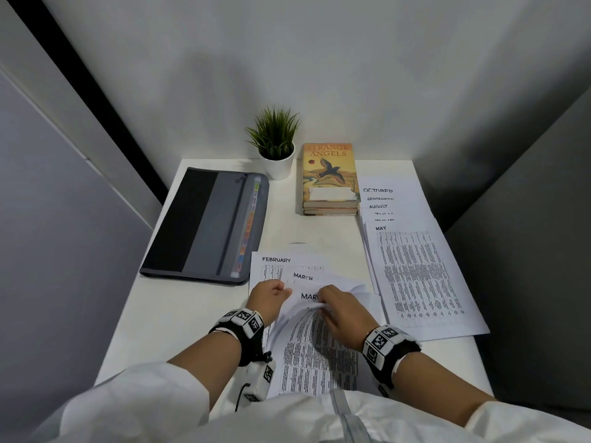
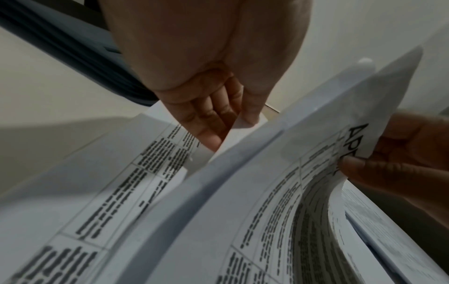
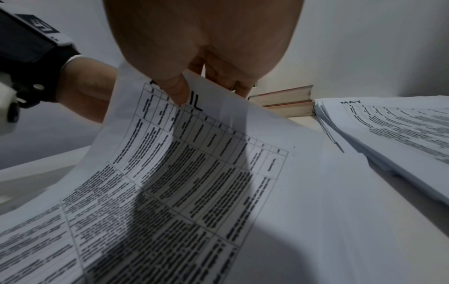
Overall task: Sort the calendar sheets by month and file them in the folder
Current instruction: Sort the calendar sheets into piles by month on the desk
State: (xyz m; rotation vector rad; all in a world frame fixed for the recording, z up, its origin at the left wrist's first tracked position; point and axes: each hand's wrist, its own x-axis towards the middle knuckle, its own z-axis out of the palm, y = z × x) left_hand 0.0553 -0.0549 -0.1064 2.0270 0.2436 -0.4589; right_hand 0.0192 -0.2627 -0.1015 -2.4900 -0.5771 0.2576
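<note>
**Both hands in the loose calendar sheets at the near edge**

White sleeves and banded wrists fill the near edge of the head view, and just beyond them both hands work in a fanned pile of calendar sheets point(image 1: 315, 350) on the white tabletop point(image 1: 192, 314). Each sheet is white with a bold month heading over a grid of dense black text. The right hand point(image 3: 204, 48) pinches the top corner of the April sheet point(image 3: 194, 163), thumb pressed on the heading and fingers behind the paper, so the sheet curves up off the pile. The left hand point(image 1: 268, 295) has its fingers curled in among the upper edges of the sheets; the left wrist view shows its thumb and fingers closing on a paper edge. A February sheet point(image 1: 271, 266) and two March headings show beyond the knuckles.

To the right, touching the loose pile, lies a stepped stack of sorted sheets point(image 1: 422, 276) with May on top and headings up to October showing behind it. The grey zip folder point(image 1: 208, 225) lies closed at the left, coloured tabs along its right side, just beside the February sheet. At the back stand a potted plant point(image 1: 275, 145) and two stacked books point(image 1: 329, 177), the top one titled "Strange Angels".
</note>
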